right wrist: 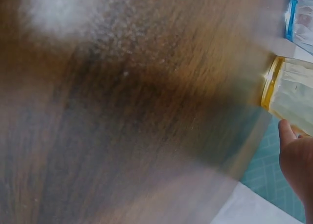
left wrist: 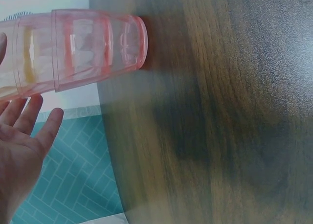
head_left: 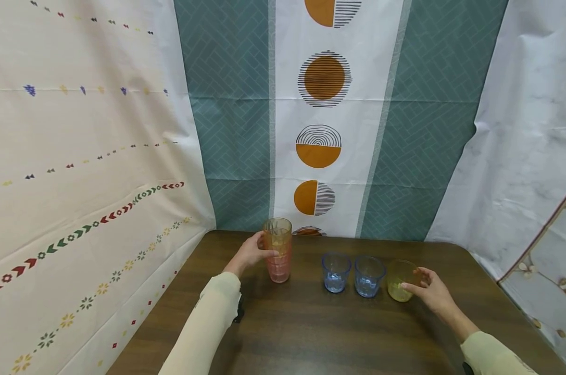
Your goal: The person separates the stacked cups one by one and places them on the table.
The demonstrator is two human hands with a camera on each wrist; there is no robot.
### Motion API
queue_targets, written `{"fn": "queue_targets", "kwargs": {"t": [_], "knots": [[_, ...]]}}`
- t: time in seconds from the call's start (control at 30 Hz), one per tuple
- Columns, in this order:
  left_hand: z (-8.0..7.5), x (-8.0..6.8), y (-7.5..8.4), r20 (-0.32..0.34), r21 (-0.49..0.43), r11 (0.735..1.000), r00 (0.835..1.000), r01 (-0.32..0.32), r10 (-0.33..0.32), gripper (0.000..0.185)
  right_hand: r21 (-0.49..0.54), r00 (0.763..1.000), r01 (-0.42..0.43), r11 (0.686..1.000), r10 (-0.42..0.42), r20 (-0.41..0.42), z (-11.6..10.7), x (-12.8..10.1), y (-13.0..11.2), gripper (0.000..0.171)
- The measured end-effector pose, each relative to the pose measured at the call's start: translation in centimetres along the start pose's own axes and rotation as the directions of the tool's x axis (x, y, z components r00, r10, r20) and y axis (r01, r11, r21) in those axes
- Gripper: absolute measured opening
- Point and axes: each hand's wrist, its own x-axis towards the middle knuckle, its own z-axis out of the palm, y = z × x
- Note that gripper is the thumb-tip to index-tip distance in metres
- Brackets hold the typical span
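Observation:
A tall stack of clear cups, pink in its lower part and yellow at the top, stands upright at the back left of the table. My left hand grips its upper part, the thumb across the front and the fingers at the side and behind. In the left wrist view the stack's pink base shows beyond the left fingers. On the right, my right hand holds a yellow cup by its right side, thumb in front. In the right wrist view the yellow cup is cut off by the frame's edge.
Two blue cups stand side by side, left of the yellow one. All rest on a dark wooden table. Patterned cloth hangs behind the back edge and along both sides.

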Motion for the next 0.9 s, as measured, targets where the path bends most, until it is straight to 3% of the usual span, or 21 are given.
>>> {"fn": "queue_targets", "kwargs": {"t": [0.5, 0.9], "knots": [[0.2, 0.0, -0.5, -0.017, -0.008, 1.000, 0.999, -0.028, 0.028, 0.084, -0.027, 0.998, -0.010, 1.000, 0.011, 0.057, -0.2, -0.5, -0.8, 0.100], [0.2, -0.2, -0.2, -0.029, -0.012, 1.000, 0.999, -0.029, 0.029, 0.082, -0.055, 0.999, 0.009, 0.998, -0.007, 0.034, -1.2, -0.1, -3.1, 0.100]]}}
